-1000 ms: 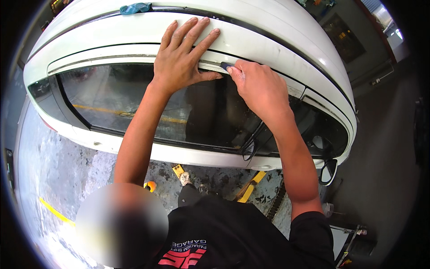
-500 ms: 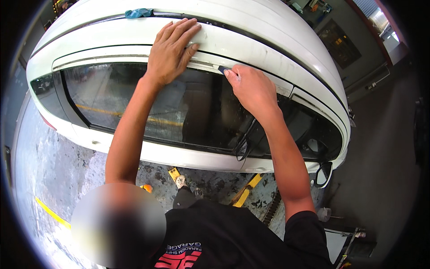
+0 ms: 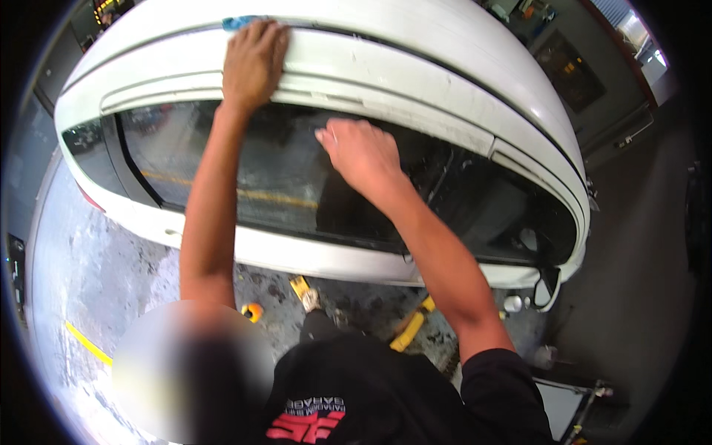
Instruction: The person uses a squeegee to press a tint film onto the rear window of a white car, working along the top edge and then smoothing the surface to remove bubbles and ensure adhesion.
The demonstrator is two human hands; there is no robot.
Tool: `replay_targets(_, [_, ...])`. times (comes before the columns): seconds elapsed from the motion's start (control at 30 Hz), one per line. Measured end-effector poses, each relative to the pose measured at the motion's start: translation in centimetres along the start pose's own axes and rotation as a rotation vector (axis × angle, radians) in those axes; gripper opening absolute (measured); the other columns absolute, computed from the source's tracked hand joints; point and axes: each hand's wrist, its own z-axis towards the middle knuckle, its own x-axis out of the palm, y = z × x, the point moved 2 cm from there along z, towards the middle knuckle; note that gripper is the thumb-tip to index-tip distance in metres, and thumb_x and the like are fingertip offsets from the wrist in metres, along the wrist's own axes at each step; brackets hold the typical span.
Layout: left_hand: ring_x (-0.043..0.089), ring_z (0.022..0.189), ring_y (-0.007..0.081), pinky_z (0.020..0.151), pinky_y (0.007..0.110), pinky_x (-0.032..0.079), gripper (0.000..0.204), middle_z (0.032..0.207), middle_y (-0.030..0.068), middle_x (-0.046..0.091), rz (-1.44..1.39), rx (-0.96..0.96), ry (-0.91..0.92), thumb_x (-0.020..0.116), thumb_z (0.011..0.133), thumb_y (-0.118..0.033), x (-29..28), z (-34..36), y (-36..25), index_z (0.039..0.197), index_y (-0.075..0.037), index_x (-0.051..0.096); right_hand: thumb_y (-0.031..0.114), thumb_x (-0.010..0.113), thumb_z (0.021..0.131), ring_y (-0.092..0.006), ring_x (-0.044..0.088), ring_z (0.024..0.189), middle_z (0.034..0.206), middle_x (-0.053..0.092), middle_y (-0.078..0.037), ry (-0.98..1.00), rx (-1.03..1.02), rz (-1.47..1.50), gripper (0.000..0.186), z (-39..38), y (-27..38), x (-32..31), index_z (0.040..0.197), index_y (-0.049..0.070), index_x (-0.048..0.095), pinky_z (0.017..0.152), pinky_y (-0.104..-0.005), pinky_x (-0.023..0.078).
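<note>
My left hand (image 3: 256,65) lies over the upper door frame and roof edge of a white car (image 3: 415,85), its fingers stretched forward. Its fingertips come up to a crumpled blue cloth (image 3: 239,23) on the dark roof groove (image 3: 348,34); whether they press on the cloth is hard to see. My right hand (image 3: 361,152) is closed, thumb out to the left, in front of the dark side window (image 3: 289,174) just below the upper frame. What it holds is hidden and blurred.
A black side mirror (image 3: 546,288) sticks out at the right. Below the car are yellow metal arms (image 3: 413,324), an orange item (image 3: 253,311) and a small white round thing (image 3: 512,303) on the stained floor (image 3: 156,274). A grey wall (image 3: 623,111) rises at the far right.
My left hand has slid left and away from me, to the blue cloth. My right hand has come down and left off the frame, and the dark flat tool in it no longer shows.
</note>
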Motion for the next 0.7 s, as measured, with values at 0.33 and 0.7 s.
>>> replay_targets(0.33, [0.059, 0.119, 0.0282, 0.101, 0.041, 0.043, 0.03, 0.125, 0.0072, 0.065, -0.028, -0.023, -0.023, 0.049, 0.108, -0.027, -0.4, -0.2, -0.3, 0.125, -0.012, 0.068, 0.038, 0.057, 0.103, -0.0406, 0.071, 0.088, 0.09, 0.075, -0.019, -0.152, 0.129, 0.014, 0.037, -1.3, -5.2, -5.8, 0.094, 0.006, 0.073, 0.078, -0.0524, 0.055])
replay_targets(0.7, [0.059, 0.118, 0.0291, 0.101, 0.041, 0.043, 0.029, 0.125, 0.0068, 0.065, -0.005, -0.007, -0.039, 0.051, 0.107, -0.027, -0.4, -0.3, -0.6, 0.124, -0.011, 0.068, 0.037, 0.054, 0.105, -0.04, 0.071, 0.086, 0.086, 0.074, -0.019, -0.18, 0.119, -0.057, 0.035, -1.0, -3.2, -4.5, 0.097, 0.007, 0.071, 0.076, -0.0522, 0.055])
